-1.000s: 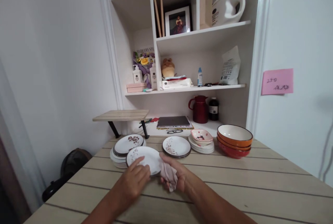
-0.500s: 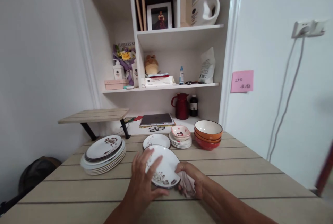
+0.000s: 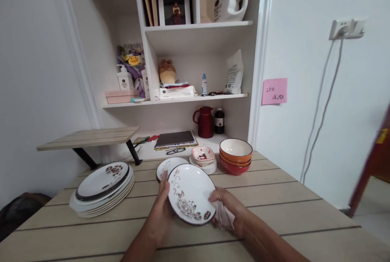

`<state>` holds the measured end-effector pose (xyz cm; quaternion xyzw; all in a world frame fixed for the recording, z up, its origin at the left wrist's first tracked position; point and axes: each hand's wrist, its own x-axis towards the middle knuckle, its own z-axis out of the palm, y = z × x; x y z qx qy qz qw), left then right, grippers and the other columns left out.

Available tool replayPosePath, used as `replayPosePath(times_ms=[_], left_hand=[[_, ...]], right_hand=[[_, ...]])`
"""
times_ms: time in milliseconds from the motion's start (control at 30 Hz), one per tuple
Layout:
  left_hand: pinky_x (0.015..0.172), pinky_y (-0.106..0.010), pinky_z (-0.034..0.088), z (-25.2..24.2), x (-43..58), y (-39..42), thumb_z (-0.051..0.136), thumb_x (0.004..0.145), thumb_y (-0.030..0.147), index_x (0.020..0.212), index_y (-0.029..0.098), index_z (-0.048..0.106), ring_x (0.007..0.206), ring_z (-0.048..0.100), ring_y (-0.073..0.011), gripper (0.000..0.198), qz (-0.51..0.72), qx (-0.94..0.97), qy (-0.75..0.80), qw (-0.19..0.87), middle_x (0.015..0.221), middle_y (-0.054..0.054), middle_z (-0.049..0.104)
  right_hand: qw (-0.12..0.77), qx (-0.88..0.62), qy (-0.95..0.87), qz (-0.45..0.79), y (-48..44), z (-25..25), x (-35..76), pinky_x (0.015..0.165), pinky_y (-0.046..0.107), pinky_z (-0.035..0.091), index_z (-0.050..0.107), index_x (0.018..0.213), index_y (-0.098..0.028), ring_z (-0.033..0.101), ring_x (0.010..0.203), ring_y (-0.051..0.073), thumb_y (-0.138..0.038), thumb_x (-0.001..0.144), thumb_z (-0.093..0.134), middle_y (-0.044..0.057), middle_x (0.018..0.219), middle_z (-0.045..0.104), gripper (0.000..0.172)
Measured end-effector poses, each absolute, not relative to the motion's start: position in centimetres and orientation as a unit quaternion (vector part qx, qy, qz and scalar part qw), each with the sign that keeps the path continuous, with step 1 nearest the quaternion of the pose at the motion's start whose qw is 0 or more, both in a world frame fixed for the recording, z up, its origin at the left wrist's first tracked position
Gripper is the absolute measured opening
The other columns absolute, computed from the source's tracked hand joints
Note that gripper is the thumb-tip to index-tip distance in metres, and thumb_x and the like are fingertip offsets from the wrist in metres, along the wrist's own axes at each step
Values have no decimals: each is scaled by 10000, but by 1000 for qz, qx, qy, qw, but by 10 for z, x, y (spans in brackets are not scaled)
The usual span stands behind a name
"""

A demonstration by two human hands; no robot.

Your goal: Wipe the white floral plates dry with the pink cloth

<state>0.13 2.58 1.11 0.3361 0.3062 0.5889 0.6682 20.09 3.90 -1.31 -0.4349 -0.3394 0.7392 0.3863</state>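
Glaze: glossy round white plate (image 3: 193,191) with dark rim and brown floral print, tilted above the table between both hands.
Fabric: crumpled pale-pink cloth (image 3: 224,215), bunched in the right hand (image 3: 233,209).
Grip: right clamped on the plate's right rim; left hand (image 3: 161,211) against the left rim, firmness cannot be told.
Nested: deep round orange-and-red bowls (image 3: 236,156).
Wood: pale, dark-grooved planked tabletop (image 3: 274,201).
Room: white shelving (image 3: 198,28), smooth whitish walls (image 3: 304,50).

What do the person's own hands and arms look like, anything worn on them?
The left hand and right hand are both ungloved. The forearms are bare as far as the picture shows, with no sleeves, watch or bracelet in view.
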Motion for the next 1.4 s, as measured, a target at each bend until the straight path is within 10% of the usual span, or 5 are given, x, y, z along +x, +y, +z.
replayPosePath(times_ms=[233, 500, 700, 900, 1400], left_hand=[[1044, -469, 394, -17, -7, 26, 621, 820, 279, 1336, 81, 503, 1147, 606, -313, 565, 483, 225, 293, 794, 1138, -173, 701], [924, -449, 499, -19, 7, 23, 564, 720, 39, 1296, 34, 511, 973, 690, -288, 579, 547, 163, 380, 728, 961, -166, 748], [897, -418, 518, -16, 6, 23, 565, 682, 7, 1277, 39, 529, 953, 694, -278, 597, 538, 152, 382, 736, 977, -158, 745], [914, -411, 495, -4, 11, 15, 608, 652, 17, 1275, 63, 555, 940, 691, -287, 627, 527, 159, 358, 754, 979, -150, 745], [927, -430, 441, -21, 23, 10, 588, 626, 25, 1294, 131, 558, 968, 671, -299, 677, 459, 212, 268, 820, 1015, -147, 737]], right_hand=[[399, -442, -426, 681, 32, -13, 192, 310, 193, 370, 511, 1189, -179, 552, 405, 151, -196, 615, 519, 12, 595, 635, 574], [571, -466, -336, 587, 48, -18, 211, 344, 179, 319, 455, 1154, -290, 484, 403, 114, -602, 757, 614, -65, 579, 547, 530], [676, -326, -273, 601, 54, -7, 228, 456, 230, 409, 516, 1150, -316, 513, 529, 126, -368, 706, 682, -48, 694, 570, 476], [588, -289, -395, 644, 32, 0, 215, 731, 305, 483, 429, 1312, -380, 590, 913, 177, -86, 584, 587, -8, 1134, 559, 801], [440, -405, -728, 335, 28, -6, 202, 1012, 416, 394, 431, 1347, -268, 537, 1147, 229, -94, 753, 567, 78, 1275, 581, 634]])
